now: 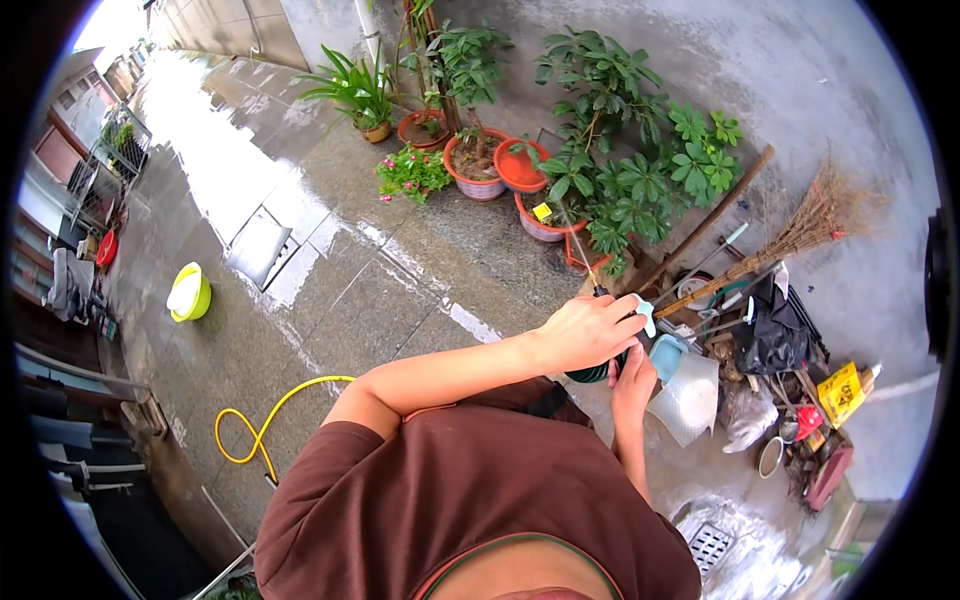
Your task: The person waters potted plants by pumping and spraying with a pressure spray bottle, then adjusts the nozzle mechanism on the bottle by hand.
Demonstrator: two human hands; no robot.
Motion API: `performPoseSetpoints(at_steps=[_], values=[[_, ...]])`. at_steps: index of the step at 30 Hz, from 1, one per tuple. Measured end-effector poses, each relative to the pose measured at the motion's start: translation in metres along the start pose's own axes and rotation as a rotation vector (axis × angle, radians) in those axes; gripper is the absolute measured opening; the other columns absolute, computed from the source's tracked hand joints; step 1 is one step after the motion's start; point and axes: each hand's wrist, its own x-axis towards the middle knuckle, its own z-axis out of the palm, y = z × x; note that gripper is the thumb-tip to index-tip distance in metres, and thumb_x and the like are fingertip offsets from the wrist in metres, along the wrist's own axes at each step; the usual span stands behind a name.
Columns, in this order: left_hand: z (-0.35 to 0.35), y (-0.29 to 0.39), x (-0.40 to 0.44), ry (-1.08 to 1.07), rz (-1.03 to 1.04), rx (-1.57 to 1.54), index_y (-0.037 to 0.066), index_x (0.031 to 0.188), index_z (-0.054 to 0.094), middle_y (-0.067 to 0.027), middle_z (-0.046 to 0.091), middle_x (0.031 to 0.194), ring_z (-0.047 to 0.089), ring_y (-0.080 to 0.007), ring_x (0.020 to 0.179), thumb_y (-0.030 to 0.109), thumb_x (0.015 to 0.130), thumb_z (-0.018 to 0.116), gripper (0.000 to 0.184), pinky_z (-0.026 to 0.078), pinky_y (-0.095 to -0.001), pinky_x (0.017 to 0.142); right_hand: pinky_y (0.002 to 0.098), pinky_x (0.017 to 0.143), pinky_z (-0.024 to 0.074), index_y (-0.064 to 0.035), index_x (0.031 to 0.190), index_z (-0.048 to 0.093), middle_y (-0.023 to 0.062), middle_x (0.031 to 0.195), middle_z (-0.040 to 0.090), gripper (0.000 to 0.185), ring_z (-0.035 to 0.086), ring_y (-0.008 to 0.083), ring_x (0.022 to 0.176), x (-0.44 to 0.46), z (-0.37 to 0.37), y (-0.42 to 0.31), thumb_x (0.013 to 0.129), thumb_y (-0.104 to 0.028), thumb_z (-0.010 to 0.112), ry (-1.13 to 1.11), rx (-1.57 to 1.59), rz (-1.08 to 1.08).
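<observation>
My left hand (592, 331) is closed around the top of a dark green spray bottle (588, 374) with a light blue trigger (643, 315). Just below it, my right hand (632, 385) is wrapped at the bottle's side. From the dark nozzle (600, 290) a thin line of water runs up toward the potted plants. The leafy plant (640, 190) and an orange-rimmed pot (545, 225) with a yellow tag (542, 211) stand beyond my hands. Part of the bottle is hidden by my fingers and arm.
Potted plants line the grey wall. A twig broom (790, 235), a black bag (775, 335) and clutter lie at the right. A yellow hose (262, 435) and a yellow-green basin (190, 293) are on the wet paving at the left.
</observation>
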Motion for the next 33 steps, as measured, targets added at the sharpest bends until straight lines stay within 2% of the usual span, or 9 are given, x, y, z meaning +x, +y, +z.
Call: performPoseSetpoints(at_steps=[8, 14, 20, 26, 33], values=[[-0.007, -0.002, -0.006, 0.06, -0.02, 0.022, 0.01, 0.108, 0.066, -0.0051, 0.061, 0.109, 0.067, -0.0203, 0.079, 0.024, 0.086, 0.073, 0.027, 0.057, -0.0347, 0.066, 0.0281, 0.044, 0.037, 0.0024, 0.082, 0.062, 0.0017, 0.06, 0.057, 0.05, 0.049, 0.0081, 0.048, -0.004, 0.006, 0.006, 0.111, -0.031, 0.039, -0.021, 0.033, 0.077], [-0.005, -0.01, -0.012, -0.005, -0.058, 0.043, 0.011, 0.108, 0.064, -0.0054, 0.059, 0.1, 0.066, -0.0226, 0.077, 0.026, 0.087, 0.072, 0.027, 0.057, -0.0369, 0.064, 0.0277, 0.042, 0.0384, 0.0029, 0.082, 0.062, 0.0024, 0.062, 0.059, 0.049, 0.051, 0.0082, 0.048, -0.001, 0.011, 0.002, 0.111, -0.029, 0.041, -0.038, -0.007, 0.107], [-0.007, -0.016, -0.016, -0.172, -0.141, 0.082, 0.011, 0.115, 0.061, -0.0071, 0.059, 0.095, 0.067, -0.0261, 0.078, 0.032, 0.088, 0.071, 0.036, 0.057, -0.039, 0.064, 0.0276, 0.042, 0.0383, 0.0033, 0.083, 0.063, 0.0019, 0.061, 0.059, 0.049, 0.05, 0.0079, 0.048, -0.001, 0.013, 0.005, 0.111, -0.03, 0.041, -0.062, -0.045, 0.106], [-0.015, -0.012, -0.008, -0.081, -0.132, 0.063, 0.01, 0.118, 0.061, -0.0063, 0.059, 0.092, 0.067, -0.0243, 0.077, 0.034, 0.087, 0.071, 0.04, 0.057, -0.0381, 0.063, 0.026, 0.043, 0.0363, 0.0045, 0.09, 0.065, 0.0023, 0.062, 0.058, 0.049, 0.048, 0.0071, 0.049, 0.0, 0.016, 0.001, 0.111, -0.03, 0.039, -0.005, 0.047, 0.101], [-0.015, -0.012, -0.003, 0.065, -0.07, 0.02, 0.009, 0.11, 0.064, -0.0047, 0.059, 0.092, 0.066, -0.0225, 0.076, 0.031, 0.085, 0.074, 0.034, 0.056, -0.0364, 0.063, 0.026, 0.044, 0.0352, 0.005, 0.092, 0.065, 0.0025, 0.062, 0.057, 0.05, 0.048, 0.0074, 0.049, 0.004, 0.017, -0.005, 0.112, -0.031, 0.037, -0.013, 0.04, 0.036]])
